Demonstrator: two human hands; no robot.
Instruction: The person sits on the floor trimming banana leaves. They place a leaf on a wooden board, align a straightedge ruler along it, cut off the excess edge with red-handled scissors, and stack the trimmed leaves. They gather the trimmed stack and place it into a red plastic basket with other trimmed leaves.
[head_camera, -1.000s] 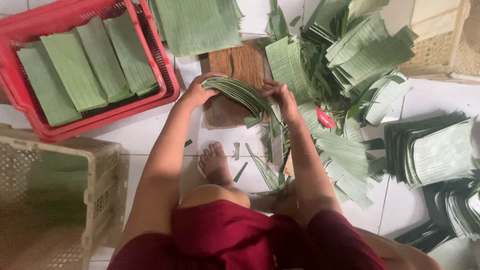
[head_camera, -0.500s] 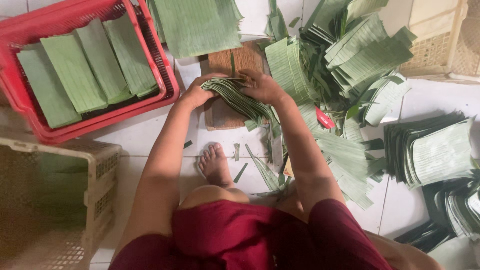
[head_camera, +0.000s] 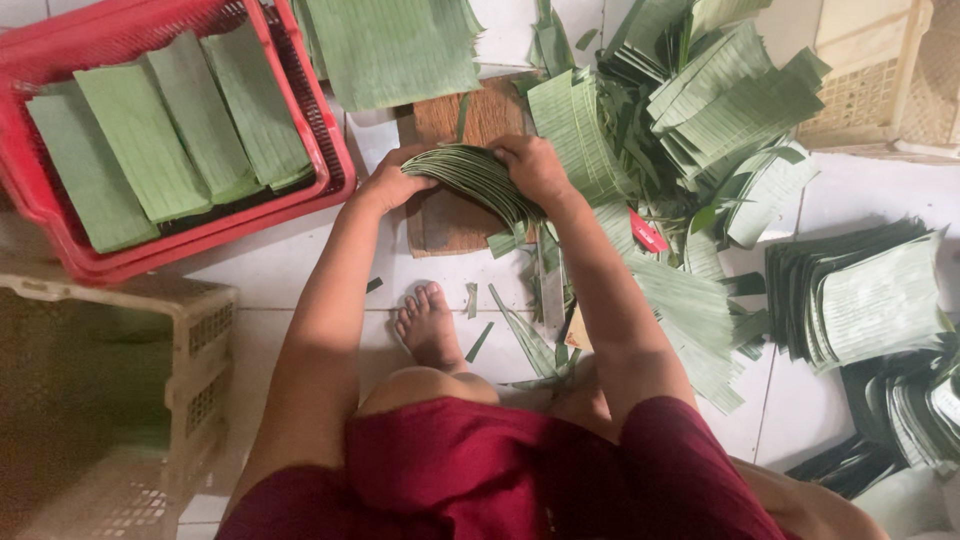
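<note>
My left hand (head_camera: 388, 182) grips the left end of a curved stack of green banana leaf pieces (head_camera: 478, 180). My right hand (head_camera: 532, 165) lies over the stack's right side and holds it too. The stack hangs just above a brown wooden board (head_camera: 450, 215) on the white tiled floor. My bare foot (head_camera: 428, 325) rests on the tiles below the board.
A red crate (head_camera: 330, 170) at the left holds three flat stacks of cut leaves (head_camera: 165, 135). A beige crate (head_camera: 200, 330) stands at the lower left, another (head_camera: 870, 90) at the top right. Heaps of leaves (head_camera: 700, 110) lie right of the board; stacked pieces (head_camera: 860, 300) at the far right.
Both hands have drawn closer together on the leaf stack, the right hand sliding left over its top. The stack has bunched up and shifted slightly up over the board.
</note>
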